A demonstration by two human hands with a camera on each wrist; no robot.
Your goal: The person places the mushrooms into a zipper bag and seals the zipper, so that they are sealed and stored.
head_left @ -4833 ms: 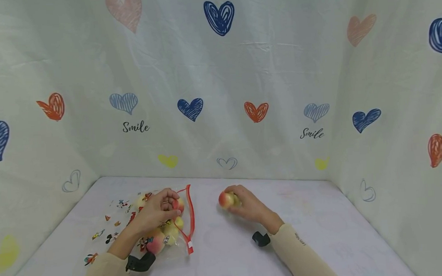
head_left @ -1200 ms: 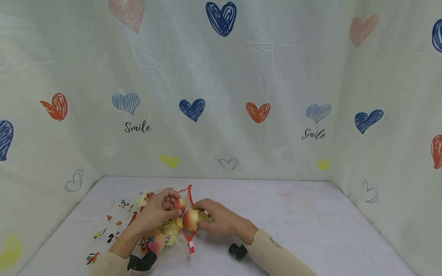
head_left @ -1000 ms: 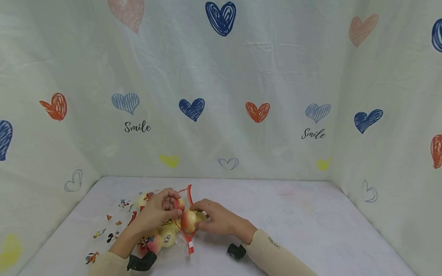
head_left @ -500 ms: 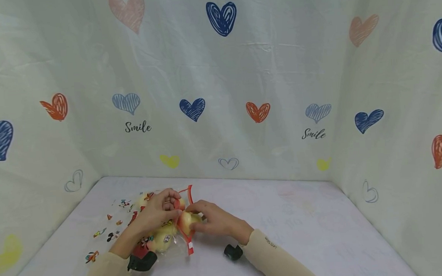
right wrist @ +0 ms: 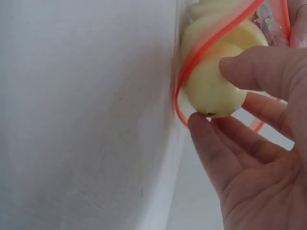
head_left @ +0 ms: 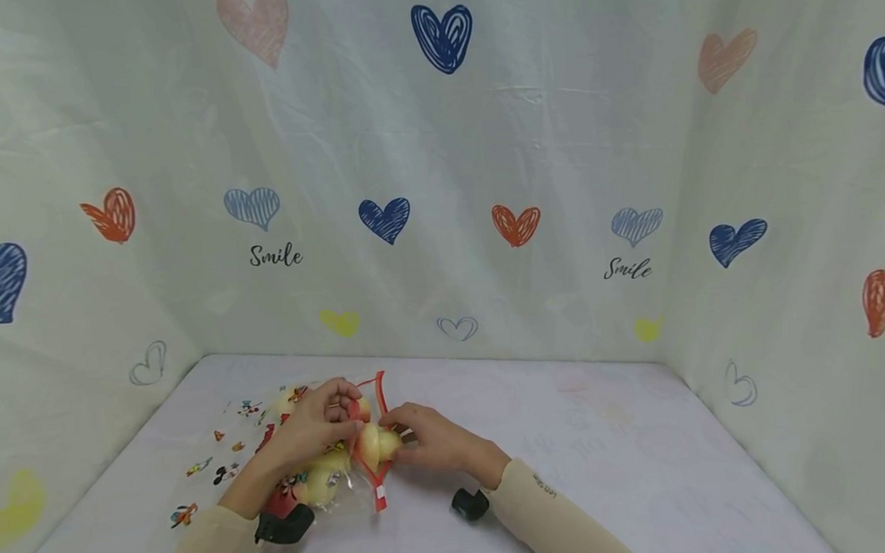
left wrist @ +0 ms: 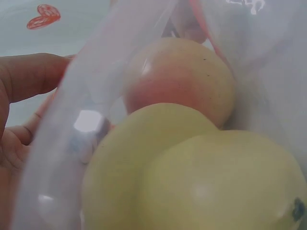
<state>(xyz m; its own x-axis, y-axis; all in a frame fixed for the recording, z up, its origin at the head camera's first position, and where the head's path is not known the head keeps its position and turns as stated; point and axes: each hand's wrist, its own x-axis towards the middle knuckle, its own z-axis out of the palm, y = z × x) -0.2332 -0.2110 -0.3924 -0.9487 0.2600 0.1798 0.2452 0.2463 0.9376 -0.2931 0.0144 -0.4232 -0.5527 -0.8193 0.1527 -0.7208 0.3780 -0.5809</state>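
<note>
A clear zip bag (head_left: 352, 497) with cartoon prints lies on its side, its red-edged mouth (head_left: 382, 392) facing right. My left hand (head_left: 308, 430) pinches the upper edge of that mouth between thumb and curled fingers. Within the bag are several fruits, among them a red-blushed fruit (left wrist: 177, 81) and a pale yellow pear (left wrist: 225, 182). Another pear (head_left: 390, 446) lies across the opening, wide end inside. Fairly straight fingers of my right hand (head_left: 447, 443) touch its narrow stem end (right wrist: 216, 96), thumb on one side, fingers below.
A white table (head_left: 573, 470) carries the bag, with much surface to the right. Black wrist mounts (head_left: 284, 525) sit under both forearms. A curtain (head_left: 435, 143) printed with hearts stands behind and along both sides.
The right hand has carried the pear leftward from mid-table into the bag's mouth. In the last half second its fingers slipped back toward the stem end. The left hand has stayed in place.
</note>
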